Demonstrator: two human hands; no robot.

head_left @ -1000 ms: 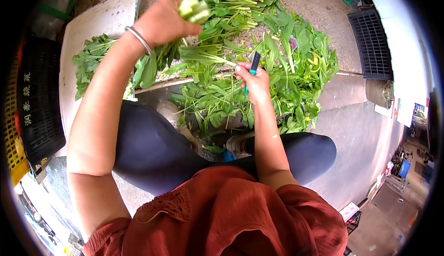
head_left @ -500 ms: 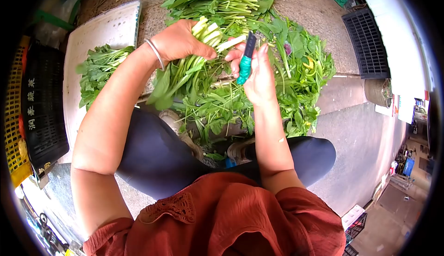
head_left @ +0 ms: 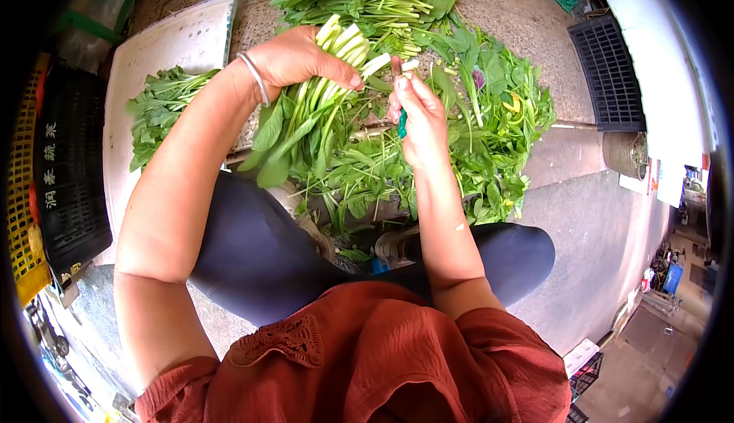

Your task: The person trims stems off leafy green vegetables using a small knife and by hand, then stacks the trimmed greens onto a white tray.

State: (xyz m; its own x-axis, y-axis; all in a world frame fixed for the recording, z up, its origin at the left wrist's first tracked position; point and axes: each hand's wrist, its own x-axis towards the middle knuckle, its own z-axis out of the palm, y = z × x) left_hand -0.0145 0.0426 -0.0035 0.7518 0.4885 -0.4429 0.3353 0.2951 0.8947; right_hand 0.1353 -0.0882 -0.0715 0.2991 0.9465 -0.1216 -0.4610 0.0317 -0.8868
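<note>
My left hand [head_left: 302, 60] is wrapped round a bunch of leafy greens [head_left: 344, 47], its pale stem ends pointing up and its leaves hanging down towards my knees. One stem sticks out to the right of the bunch. Beside that stem's tip, my right hand [head_left: 420, 113] is closed on a small knife [head_left: 402, 123] with a green-wrapped handle, mostly hidden by the fingers. A short pale stem piece [head_left: 410, 64] sits by the blade and my thumb, apart from the bunch.
A pile of greens [head_left: 367, 6] lies ahead on the ground, with loose leaves [head_left: 497, 117] to the right. More greens [head_left: 164, 102] rest on a white foam board [head_left: 168, 41] at left. Black crates [head_left: 73, 171] [head_left: 606, 71] stand on both sides.
My right hand has turned the knife and closed its fingers, bringing the blade upright near the stem ends. A short stem piece now shows separate from the jutting stem. The left hand has barely moved.
</note>
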